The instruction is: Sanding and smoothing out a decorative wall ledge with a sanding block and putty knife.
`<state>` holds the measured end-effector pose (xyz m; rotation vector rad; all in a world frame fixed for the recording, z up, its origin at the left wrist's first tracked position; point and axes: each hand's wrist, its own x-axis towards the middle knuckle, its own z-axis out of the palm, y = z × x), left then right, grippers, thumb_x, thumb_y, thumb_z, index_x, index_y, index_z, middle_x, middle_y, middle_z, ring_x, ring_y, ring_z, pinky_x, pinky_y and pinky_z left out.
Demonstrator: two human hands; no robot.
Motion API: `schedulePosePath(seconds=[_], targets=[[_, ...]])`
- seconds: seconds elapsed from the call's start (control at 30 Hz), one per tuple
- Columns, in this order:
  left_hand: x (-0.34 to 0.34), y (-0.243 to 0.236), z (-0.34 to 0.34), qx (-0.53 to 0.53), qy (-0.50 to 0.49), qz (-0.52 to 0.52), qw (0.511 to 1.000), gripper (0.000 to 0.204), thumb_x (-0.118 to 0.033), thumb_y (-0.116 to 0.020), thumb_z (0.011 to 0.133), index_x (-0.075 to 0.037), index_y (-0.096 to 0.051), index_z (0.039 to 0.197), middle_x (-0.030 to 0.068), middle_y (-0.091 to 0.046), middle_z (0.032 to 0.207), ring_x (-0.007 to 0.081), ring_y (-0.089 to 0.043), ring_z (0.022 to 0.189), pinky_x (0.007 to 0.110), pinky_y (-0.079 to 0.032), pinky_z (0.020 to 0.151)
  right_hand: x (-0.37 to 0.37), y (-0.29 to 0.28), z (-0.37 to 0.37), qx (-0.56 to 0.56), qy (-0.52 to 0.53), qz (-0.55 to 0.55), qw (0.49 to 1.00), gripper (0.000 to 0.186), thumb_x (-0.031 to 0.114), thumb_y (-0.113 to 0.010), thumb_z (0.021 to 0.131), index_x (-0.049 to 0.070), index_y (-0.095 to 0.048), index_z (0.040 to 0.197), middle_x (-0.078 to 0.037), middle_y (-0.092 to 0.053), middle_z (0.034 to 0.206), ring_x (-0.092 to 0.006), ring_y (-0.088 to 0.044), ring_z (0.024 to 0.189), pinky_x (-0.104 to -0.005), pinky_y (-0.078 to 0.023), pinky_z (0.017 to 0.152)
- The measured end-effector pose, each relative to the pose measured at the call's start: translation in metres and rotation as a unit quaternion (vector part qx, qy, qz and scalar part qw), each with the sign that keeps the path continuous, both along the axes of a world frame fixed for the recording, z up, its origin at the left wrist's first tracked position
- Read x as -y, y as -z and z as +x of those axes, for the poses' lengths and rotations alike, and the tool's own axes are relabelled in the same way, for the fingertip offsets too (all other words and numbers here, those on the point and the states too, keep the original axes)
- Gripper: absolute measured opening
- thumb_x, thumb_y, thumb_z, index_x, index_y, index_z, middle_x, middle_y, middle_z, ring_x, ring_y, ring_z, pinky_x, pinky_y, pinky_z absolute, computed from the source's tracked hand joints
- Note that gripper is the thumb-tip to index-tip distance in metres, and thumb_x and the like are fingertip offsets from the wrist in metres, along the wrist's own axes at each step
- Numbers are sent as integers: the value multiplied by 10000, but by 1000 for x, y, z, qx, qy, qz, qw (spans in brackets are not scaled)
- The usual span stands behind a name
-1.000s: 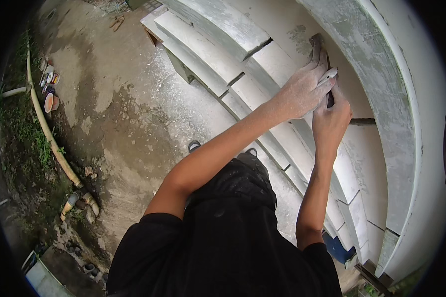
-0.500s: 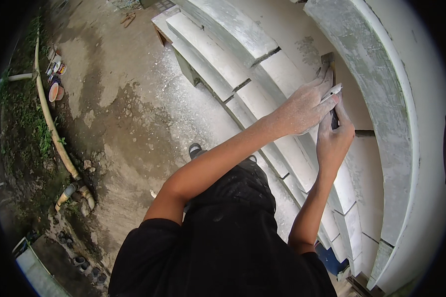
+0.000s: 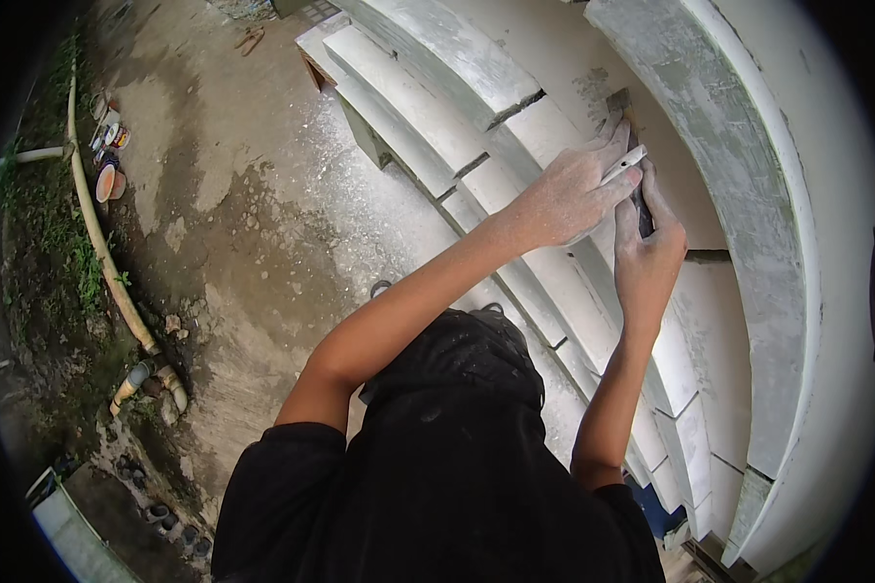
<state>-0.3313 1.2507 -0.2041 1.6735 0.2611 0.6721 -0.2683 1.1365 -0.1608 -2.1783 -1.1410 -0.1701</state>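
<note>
Both hands are close together over the pale stepped panels, dusted with white powder. My right hand [image 3: 651, 255] is closed on the dark handle of a putty knife [image 3: 619, 101], whose blade lies against the panel beside a grey smeared patch [image 3: 593, 87]. My left hand [image 3: 578, 189] is closed around a flat white handle [image 3: 633, 156] with a small hole near its end; the rest of that tool is hidden under the hand. The left fingertips reach along the putty knife, close to its blade.
Long stepped white panels [image 3: 428, 117] with dark joints curve past on the right, below a grey ledge [image 3: 749, 185]. White dust covers the concrete floor [image 3: 233, 291] beside them. Further left lie a pipe [image 3: 92, 223], an orange-lined bowl [image 3: 106, 182] and several tubs.
Both hands have shifted a little to the left and slightly farther away, carrying the putty knife and white handle along. The blade now sits nearer the grey patch.
</note>
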Motion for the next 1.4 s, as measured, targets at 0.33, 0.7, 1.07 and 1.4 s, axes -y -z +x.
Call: schedulePosePath(seconds=[0.33,0.7,1.07,1.4], targets=[[4,15,2,154,-173,214,949,395,-222,-467,1001,90,-525,1238,336,-550,1195,500,-526,1105,523,-429,941,-16,13,5,-72,9,15,997,366,95,-607,905,-18,-645,1251,-287,-673,1059,-358,-673,986,-384,-474,936],[-26,6,17,66,-72,110,989,418,-255,-463,1006,113,-534,1192,362,-560,1103,500,-545,1042,517,-427,921,-37,15,19,5,32,-24,999,360,125,-636,911,-31,-641,1235,-259,-694,1059,-368,-682,975,-380,-486,914],[-22,2,4,-43,27,32,998,451,-252,-459,1013,68,-500,1328,352,-491,1327,493,-456,1265,500,-385,1052,-31,15,27,-52,-3,7,999,409,143,-654,910,-17,-626,1285,-254,-691,1113,-291,-695,1035,-346,-476,960],[-39,3,-6,-26,-37,46,998,482,-216,-452,996,81,-429,1376,392,-454,1325,521,-450,1224,454,-405,1067,-68,18,26,41,-107,1,993,356,154,-619,918,-32,-648,1219,-301,-623,834,-340,-685,745,-427,-501,758]])
